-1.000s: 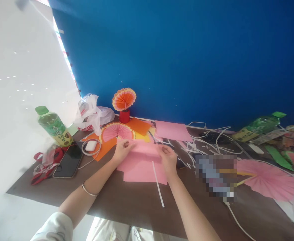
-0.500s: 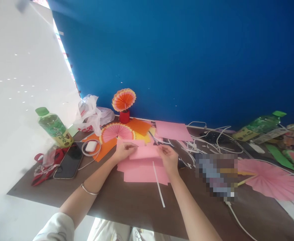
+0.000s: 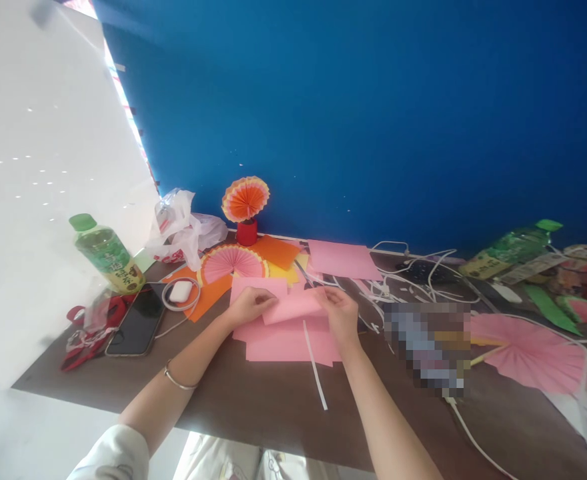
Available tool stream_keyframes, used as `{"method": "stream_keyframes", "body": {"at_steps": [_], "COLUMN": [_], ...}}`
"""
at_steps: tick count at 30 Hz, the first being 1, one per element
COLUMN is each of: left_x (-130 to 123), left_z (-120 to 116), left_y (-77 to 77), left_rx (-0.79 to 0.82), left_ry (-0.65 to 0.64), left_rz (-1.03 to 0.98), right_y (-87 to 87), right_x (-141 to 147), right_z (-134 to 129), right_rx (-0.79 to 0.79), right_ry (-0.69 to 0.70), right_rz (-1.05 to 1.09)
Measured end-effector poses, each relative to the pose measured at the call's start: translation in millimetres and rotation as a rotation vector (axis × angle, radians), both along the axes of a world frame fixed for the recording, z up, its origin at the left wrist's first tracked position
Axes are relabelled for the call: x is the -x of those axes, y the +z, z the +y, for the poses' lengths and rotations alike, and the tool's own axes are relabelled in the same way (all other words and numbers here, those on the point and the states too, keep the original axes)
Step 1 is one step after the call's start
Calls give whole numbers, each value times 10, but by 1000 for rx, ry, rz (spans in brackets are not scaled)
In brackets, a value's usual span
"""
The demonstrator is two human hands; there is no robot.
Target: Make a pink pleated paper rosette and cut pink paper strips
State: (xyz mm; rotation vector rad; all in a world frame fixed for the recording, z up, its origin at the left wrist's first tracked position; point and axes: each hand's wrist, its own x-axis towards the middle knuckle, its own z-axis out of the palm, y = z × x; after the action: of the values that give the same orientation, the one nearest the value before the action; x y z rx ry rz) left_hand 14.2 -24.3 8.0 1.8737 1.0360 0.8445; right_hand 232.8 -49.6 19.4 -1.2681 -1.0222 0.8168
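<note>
Both hands hold a pink sheet of paper just above the desk. My left hand is closed on its left edge, and my right hand pinches its upper right corner. The sheet looks bent, its right side raised a little. Beneath it lie more pink sheets, spread and overlapping. A narrow white paper strip rests across them and hangs over onto the desk surface. Just beyond my hands is a folded pink paper fan with an orange and yellow rim.
A phone, a green-capped bottle and a coiled white cable stand left. Behind are a pleated paper rosette on a red base and a pink sheet. White cords, a pixelated item and a pink fan lie right.
The pink sheet in my hands has tilted, its right side now higher and its surface more bent. My right hand has turned slightly; the left has shifted a little along the edge.
</note>
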Motion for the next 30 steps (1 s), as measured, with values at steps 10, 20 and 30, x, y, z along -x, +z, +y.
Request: {"method": "stream_keyframes", "body": {"at_steps": [10, 20, 30], "left_x": [25, -2, -53], "left_z": [48, 22, -20], "left_y": [-79, -91, -41], "left_rx": [135, 172, 148], "left_ry": [-22, -27, 176], "left_rz": [-101, -143, -232], "right_y": [-20, -40, 25], "right_x": [-13, 13, 223], "right_z": [15, 18, -67], "right_rx": [31, 37, 187], "right_ry": [-1, 38, 249], "right_rz": [30, 237, 398]}}
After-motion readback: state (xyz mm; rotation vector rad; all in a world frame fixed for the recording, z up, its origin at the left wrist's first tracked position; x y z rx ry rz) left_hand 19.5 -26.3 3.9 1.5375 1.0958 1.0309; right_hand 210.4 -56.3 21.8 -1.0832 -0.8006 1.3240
